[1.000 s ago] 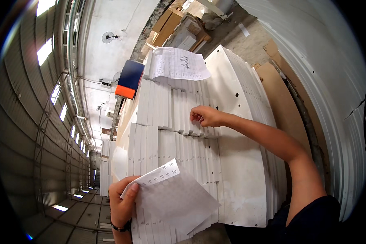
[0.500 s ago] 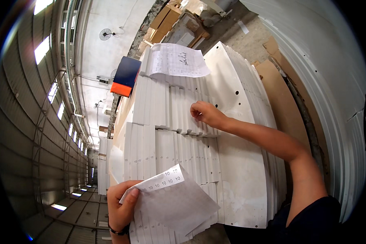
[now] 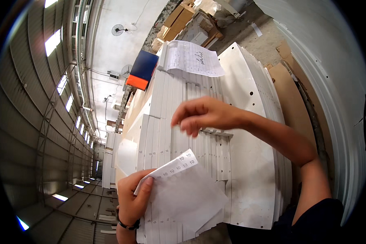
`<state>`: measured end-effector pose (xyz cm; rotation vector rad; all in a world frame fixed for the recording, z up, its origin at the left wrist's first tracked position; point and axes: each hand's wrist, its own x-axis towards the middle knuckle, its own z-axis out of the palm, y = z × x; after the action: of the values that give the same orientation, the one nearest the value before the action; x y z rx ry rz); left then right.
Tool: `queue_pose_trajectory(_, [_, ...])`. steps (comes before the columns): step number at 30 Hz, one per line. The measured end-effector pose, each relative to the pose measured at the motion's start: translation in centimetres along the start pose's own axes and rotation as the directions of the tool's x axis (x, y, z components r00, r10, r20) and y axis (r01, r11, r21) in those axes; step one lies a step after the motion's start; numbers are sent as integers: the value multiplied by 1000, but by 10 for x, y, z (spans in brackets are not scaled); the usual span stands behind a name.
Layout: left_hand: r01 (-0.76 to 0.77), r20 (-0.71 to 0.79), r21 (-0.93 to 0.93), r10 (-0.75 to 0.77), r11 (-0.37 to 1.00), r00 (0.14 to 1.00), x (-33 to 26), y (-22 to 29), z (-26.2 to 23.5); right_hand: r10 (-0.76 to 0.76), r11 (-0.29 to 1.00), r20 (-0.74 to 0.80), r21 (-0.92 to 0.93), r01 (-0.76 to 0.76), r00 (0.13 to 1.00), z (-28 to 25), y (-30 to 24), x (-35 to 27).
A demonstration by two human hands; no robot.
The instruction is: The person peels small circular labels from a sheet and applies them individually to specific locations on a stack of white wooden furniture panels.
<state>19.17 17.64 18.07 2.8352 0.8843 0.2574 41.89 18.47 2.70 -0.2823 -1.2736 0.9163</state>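
My left hand (image 3: 135, 197) pinches a folded sheet of white stickers (image 3: 185, 191) between thumb and fingers at its left edge. Small printed labels run in rows along the sheet's upper strip. Just above that sheet, my right hand (image 3: 203, 116) hangs in the air, slightly blurred, its fingers loosely bent and apart with nothing visible in them. Beneath both hands stand tightly packed white panels (image 3: 162, 130), edges up, several bearing small stickers in a line across them. A larger flat white panel (image 3: 248, 162) with dark holes leans against their right side.
A printed paper with handwriting (image 3: 195, 59) lies on the far end of the panels, beside a dark blue and orange box (image 3: 143, 67). Brown cardboard (image 3: 295, 101) and large white sheets (image 3: 325, 53) stand at the right. Cardboard boxes (image 3: 179, 22) are piled on the far floor.
My right hand has lifted off the panel edges and come nearer and to the left, toward the sticker sheet, its fingers loosening. The left hand keeps its hold; the view has shifted slightly.
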Motion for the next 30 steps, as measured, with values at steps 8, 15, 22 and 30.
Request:
queue_pose_trajectory(8, [-11, -53, -24, 10, 1000, 999, -1, 1, 0, -268, 731, 164, -608, 311, 949, 30, -22, -9])
queue_pose_trajectory(15, [-1, -55, -33, -1, 999, 998, -1, -2, -1, -476, 533, 220, -698, 478, 851, 31, -14, -7])
queue_pose_trajectory(22, [30, -53, -73, -34, 997, 998, 0, -5, -2, -655, 183, 277, -845, 503, 704, 32, -11, -3])
queue_pose_trajectory(30, [50, -109, -140, -65, 989, 992, 2, -9, 0, -677, -34, 426, -832, 553, 600, 24, -11, -3])
